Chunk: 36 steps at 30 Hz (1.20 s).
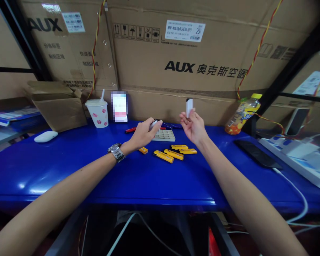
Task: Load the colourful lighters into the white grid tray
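Raised above the desk, my right hand pinches a white lighter upright, its black end at the top. My left hand, with a metal watch at the wrist, is closed around another white lighter, mostly covered by the fingers. Between and behind the hands lies a cream tray with small square compartments. Several yellow lighters with black ends, one of them in front, lie loose on the blue desk. One more yellow lighter shows partly below my left hand.
A paper cup with a straw and a lit phone stand at the back left. A white case is further left. At right are a drink bottle, a dark phone on a cable and a power strip. Pens lie behind.
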{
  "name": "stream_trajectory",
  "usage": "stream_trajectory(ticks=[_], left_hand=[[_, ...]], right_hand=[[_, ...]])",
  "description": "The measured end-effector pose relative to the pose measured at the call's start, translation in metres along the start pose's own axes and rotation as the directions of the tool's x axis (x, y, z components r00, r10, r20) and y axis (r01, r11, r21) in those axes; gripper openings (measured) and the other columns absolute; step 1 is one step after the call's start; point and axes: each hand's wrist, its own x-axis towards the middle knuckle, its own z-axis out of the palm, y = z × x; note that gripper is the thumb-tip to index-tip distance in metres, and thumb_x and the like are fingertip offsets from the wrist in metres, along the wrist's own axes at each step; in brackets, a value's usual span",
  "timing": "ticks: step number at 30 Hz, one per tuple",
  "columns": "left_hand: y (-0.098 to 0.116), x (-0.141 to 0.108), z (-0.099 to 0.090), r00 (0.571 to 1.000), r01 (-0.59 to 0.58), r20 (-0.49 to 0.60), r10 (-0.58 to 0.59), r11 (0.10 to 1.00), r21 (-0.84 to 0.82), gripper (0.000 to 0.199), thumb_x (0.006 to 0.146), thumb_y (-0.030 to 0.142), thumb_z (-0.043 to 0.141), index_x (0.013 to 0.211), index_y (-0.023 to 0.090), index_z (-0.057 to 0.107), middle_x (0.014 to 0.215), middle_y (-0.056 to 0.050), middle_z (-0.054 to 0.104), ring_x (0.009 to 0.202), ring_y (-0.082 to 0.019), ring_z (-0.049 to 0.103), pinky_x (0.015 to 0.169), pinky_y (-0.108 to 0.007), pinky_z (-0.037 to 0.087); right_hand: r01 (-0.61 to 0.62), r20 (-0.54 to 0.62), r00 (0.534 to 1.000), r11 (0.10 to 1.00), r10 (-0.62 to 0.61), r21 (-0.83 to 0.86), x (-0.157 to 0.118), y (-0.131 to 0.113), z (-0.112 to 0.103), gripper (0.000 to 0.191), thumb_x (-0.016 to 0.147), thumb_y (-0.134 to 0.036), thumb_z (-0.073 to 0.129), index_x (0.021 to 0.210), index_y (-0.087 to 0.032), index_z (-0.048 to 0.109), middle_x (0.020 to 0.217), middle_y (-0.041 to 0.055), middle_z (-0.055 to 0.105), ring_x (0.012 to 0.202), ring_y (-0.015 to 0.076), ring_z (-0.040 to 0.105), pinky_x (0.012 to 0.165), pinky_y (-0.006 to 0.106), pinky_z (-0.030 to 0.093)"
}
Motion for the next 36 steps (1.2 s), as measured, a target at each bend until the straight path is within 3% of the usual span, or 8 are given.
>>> stream_trajectory(ticks=[2, 5, 9, 13, 17, 20, 28, 36], left_hand=[[-0.001, 0.0, 0.0, 1.0, -0.006, -0.013, 0.006, 1.0, 0.006, 0.042, 0.092, 0.045, 0.047, 0.061, 0.022, 0.032, 0.051, 0.005, 0.036, 0.049, -0.01, 0.034, 0.05, -0.029, 0.025], [-0.001, 0.0, 0.001, 1.0, -0.003, -0.013, 0.003, 1.0, 0.016, 0.044, 0.092, 0.048, 0.047, 0.06, 0.022, 0.032, 0.05, 0.005, 0.036, 0.048, -0.01, 0.034, 0.05, -0.03, 0.025], [-0.002, 0.001, 0.001, 1.0, -0.001, -0.018, 0.002, 0.999, 0.046, 0.043, 0.091, 0.047, 0.048, 0.059, 0.022, 0.032, 0.051, 0.004, 0.035, 0.049, -0.011, 0.032, 0.05, -0.03, 0.023], [-0.003, 0.001, 0.002, 1.0, -0.003, -0.016, 0.004, 0.997, 0.074, 0.043, 0.09, 0.046, 0.048, 0.058, 0.022, 0.033, 0.052, 0.004, 0.038, 0.05, -0.011, 0.032, 0.05, -0.029, 0.023], [-0.003, 0.001, 0.002, 1.0, -0.016, -0.018, 0.018, 0.993, 0.115, 0.043, 0.089, 0.045, 0.051, 0.057, 0.021, 0.033, 0.051, 0.004, 0.04, 0.049, -0.01, 0.032, 0.05, -0.029, 0.023], [-0.004, 0.001, 0.003, 0.999, -0.019, -0.031, 0.023, 0.991, 0.13, 0.045, 0.087, 0.046, 0.052, 0.055, 0.021, 0.032, 0.049, 0.004, 0.039, 0.049, -0.01, 0.031, 0.05, -0.029, 0.022], [0.002, 0.002, 0.0, 0.996, 0.091, -0.032, -0.086, 0.98, 0.177, 0.037, 0.073, 0.035, 0.06, 0.05, 0.021, 0.035, 0.046, 0.004, 0.037, 0.049, -0.009, 0.033, 0.049, -0.028, 0.022], [0.003, 0.004, -0.001, 0.99, 0.108, -0.108, -0.095, 0.986, 0.126, 0.028, 0.069, 0.033, 0.059, 0.054, 0.02, 0.039, 0.048, 0.004, 0.042, 0.049, -0.009, 0.034, 0.048, -0.026, 0.024]], right_hand=[[-0.053, -0.03, 0.998, 0.995, 0.056, 0.089, 0.0, -0.002, 0.0, 0.022, 0.092, -0.045, 0.039, 0.088, -0.024, 0.041, 0.1, 0.0084, 0.065, 0.102, 0.0162, 0.063, 0.074, 0.026, 0.052], [-0.173, 0.09, 0.983, 0.978, 0.162, 0.121, -0.004, -0.002, 0.001, 0.013, 0.085, -0.033, 0.051, 0.089, -0.024, 0.043, 0.097, 0.0083, 0.065, 0.1, 0.0182, 0.063, 0.075, 0.029, 0.052], [-0.316, 0.231, 0.933, 0.937, 0.277, 0.149, -0.01, 0.002, 0.009, 0.015, 0.071, -0.019, 0.054, 0.084, -0.021, 0.047, 0.065, 0.0001, 0.055, 0.063, 0.0133, 0.056, 0.063, 0.027, 0.048], [-0.381, 0.298, 0.899, 0.908, 0.32, 0.173, -0.013, 0.004, 0.02, 0.016, 0.076, -0.032, 0.054, 0.07, -0.021, 0.045, 0.045, -0.0072, 0.033, 0.042, 0.0086, 0.03, 0.046, 0.024, 0.036], [-0.306, 0.275, 0.918, 0.951, 0.286, 0.034, -0.022, 0.002, 0.031, 0.045, 0.079, -0.061, 0.054, 0.059, -0.021, 0.045, 0.039, -0.007, 0.029, 0.036, 0.0076, 0.023, 0.036, 0.023, 0.024], [-0.211, 0.24, 0.948, 0.977, 0.208, -0.014, -0.029, 0.002, 0.038, 0.054, 0.074, -0.067, 0.059, 0.051, -0.022, 0.039, 0.038, -0.0071, 0.026, 0.035, 0.0061, 0.022, 0.033, 0.023, 0.02], [-0.062, 0.111, 0.991, 0.995, 0.071, -0.075, -0.028, 0.012, 0.042, 0.041, 0.067, -0.046, 0.069, 0.05, -0.021, 0.041, 0.043, -0.0078, 0.025, 0.039, 0.005, 0.021, 0.035, 0.023, 0.018], [-0.067, 0.053, 0.996, 0.997, 0.068, -0.033, -0.031, 0.006, 0.046, 0.034, 0.064, -0.036, 0.067, 0.05, -0.022, 0.039, 0.045, -0.0083, 0.023, 0.039, 0.0049, 0.019, 0.035, 0.024, 0.018]])
